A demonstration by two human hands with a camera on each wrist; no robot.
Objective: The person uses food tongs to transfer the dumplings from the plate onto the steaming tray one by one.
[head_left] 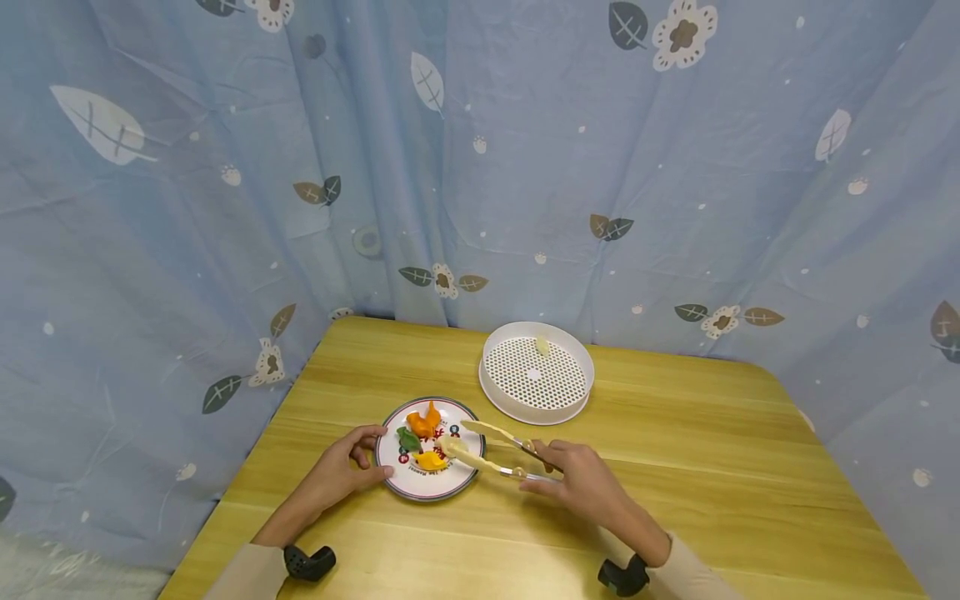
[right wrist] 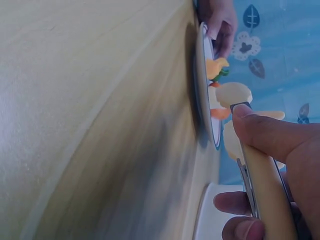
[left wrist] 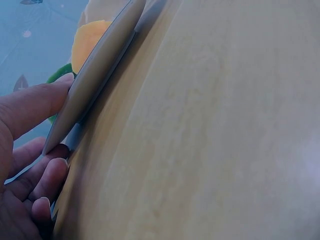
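My left hand [head_left: 337,467] grips the left rim of a white plate [head_left: 408,487] with a dark-edged border, thumb on top and fingers curled at the edge. On the plate lie small moulded figures: orange ones [head_left: 424,424], a green one [head_left: 408,439] and a yellow one [head_left: 430,461]. My right hand [head_left: 588,483] holds metal tongs with cream tips [head_left: 487,431], arms spread apart. One tip hangs over the plate's right side; the other reaches lower, beside a pale cream piece [head_left: 452,444] on the plate. In the right wrist view, the thumb presses the tongs' handle [right wrist: 270,195].
Behind the plate, to the right, stands a round white sieve [head_left: 536,412] with a perforated base. A pale piece [head_left: 542,346] lies in it near the far wall. The wooden table [head_left: 675,433] ends at a blue patterned curtain [head_left: 525,167].
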